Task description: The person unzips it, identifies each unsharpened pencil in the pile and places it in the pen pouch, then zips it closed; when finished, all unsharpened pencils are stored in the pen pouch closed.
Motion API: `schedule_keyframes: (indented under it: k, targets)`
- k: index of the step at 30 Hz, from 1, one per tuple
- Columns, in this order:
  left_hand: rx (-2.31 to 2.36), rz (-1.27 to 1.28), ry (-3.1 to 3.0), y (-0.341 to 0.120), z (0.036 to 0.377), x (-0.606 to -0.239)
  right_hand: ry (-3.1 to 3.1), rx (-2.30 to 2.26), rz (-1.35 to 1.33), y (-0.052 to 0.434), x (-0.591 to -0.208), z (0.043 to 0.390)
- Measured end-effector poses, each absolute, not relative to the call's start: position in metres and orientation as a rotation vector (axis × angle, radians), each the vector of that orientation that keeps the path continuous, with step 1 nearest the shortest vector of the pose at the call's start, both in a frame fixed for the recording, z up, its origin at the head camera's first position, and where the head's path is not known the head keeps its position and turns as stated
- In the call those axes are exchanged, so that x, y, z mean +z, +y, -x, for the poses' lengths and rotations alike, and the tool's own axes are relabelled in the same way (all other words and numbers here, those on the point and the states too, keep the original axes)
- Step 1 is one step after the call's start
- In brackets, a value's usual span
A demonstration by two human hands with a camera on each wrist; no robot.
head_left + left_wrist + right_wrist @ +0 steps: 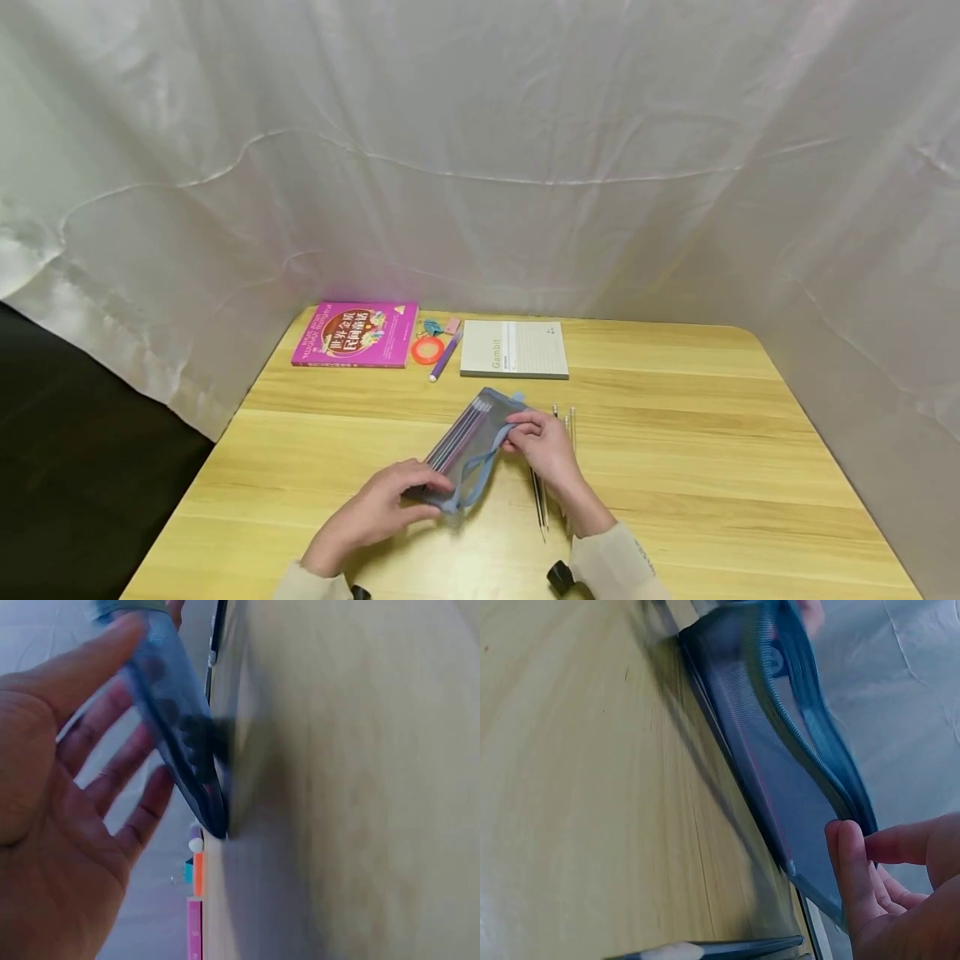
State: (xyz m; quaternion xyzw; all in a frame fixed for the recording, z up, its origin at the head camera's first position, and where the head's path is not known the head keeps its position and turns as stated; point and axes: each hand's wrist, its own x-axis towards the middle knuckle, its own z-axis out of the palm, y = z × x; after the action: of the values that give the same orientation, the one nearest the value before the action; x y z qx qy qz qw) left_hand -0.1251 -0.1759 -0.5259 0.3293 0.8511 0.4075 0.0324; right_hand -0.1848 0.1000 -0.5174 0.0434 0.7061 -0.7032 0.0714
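A grey-blue mesh pencil pouch [467, 448] with several pens inside lies slanted on the wooden table [712, 467], its zipped edge lifted. My left hand [422, 487] holds the pouch's near end, thumb on top and fingers behind it. In the left wrist view that hand [90, 731] shows its palm beside the pouch [180, 742]. My right hand [519, 433] pinches the pouch's far upper edge by the zip. In the right wrist view its fingertips [847, 862] sit on the rim of the pouch [780, 757].
Loose pencils [540, 500] lie under and beside my right wrist. At the back are a pink book [355, 334], an orange tape ring [427, 350], a purple pen [446, 357], a pink eraser [452, 325] and a cream notebook [513, 348]. White cloth surrounds the table.
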Motion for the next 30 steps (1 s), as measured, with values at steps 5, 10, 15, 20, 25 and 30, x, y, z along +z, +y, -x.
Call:
schedule_keyframes:
  k: [5,10,15,20,25,30]
  targets:
    - [1.328,-0.881,2.699,-0.182,0.132,-0.521,2.128,-2.102,-0.136,0.102,-0.515,0.186]
    - [1.305,-0.774,2.774,-0.182,0.135,-0.518,2.205,-2.045,-0.138,0.102,-0.515,0.183]
    - [1.283,-0.726,2.832,-0.180,0.133,-0.520,2.318,-1.968,-0.055,0.098,-0.515,0.175]
    - [1.238,-0.688,2.892,-0.178,0.132,-0.522,2.354,-1.912,0.205,0.088,-0.509,0.160]
    - [1.196,-0.671,2.915,-0.178,0.134,-0.520,2.377,-1.803,0.516,0.073,-0.500,0.145]
    - [1.185,-0.711,2.915,-0.177,0.133,-0.520,2.401,-1.726,0.697,0.057,-0.499,0.131]
